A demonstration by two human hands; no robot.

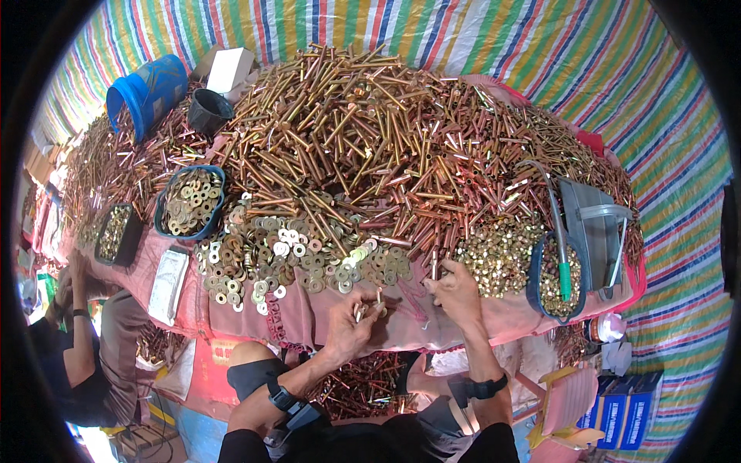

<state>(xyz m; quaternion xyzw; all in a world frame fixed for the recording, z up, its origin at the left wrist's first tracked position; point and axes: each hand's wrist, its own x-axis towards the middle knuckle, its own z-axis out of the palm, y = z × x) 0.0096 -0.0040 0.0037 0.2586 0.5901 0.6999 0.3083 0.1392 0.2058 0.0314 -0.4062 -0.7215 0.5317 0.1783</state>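
In the head view, the landmark is the washer pile (309,255), lying loose on the pink cloth (401,328) that covers the work surface. The left hand (351,322) is just in front of this pile, near its right end, its fingers clamped on small metal pieces (360,312); their exact kind is too small to tell. The right hand (458,293) is to the right of the pile, thumb and finger pinched together on what looks like a bolt (434,266), standing roughly upright. The two hands are apart from each other.

Behind the washer pile rises the bolt heap (347,131), long coppery and yellowish pieces lying in every direction. Right of the pile is a nut pile (494,258), and beyond it a blue tub (533,278) of nuts with a green-handled tool (565,279) resting across it; a grey scoop (577,204) leans beside that. Left of the washer pile are a washer tub (222,197), a white packet (168,285) and a dark tray (133,243) of small parts. Farther left, a co-worker's hand (76,270) is by the cloth's edge; its grip I cannot tell.
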